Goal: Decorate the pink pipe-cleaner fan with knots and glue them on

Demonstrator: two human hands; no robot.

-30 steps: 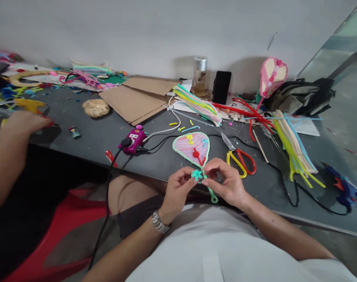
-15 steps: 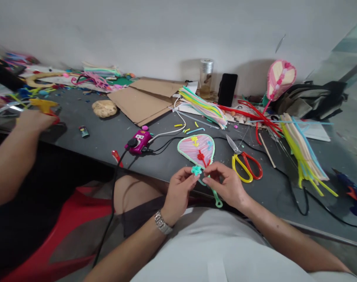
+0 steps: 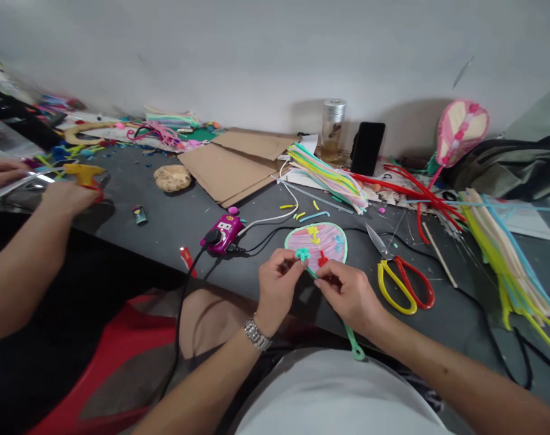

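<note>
Both my hands hold a heart-shaped pipe-cleaner fan with pink striped panels, a mint-green rim and a green handle. My left hand, with a metal wristwatch above it, pinches a teal pipe-cleaner flower at the fan's lower end. My right hand grips the fan just below a red pipe-cleaner piece. The fingers hide the join between fan and handle. Behind the fan lie black cables on the dark grey table.
Left, a co-worker's hand is by a yellow glue gun. Yellow-and-red scissors lie right. Beyond are a magenta socket, cardboard, pipe-cleaner bundles, a glass jar, a phone.
The whole scene has shifted right and down in view. The fan has tipped, its handle swinging right, and the teal flower now sits higher against the fan, with my hands still on it.
</note>
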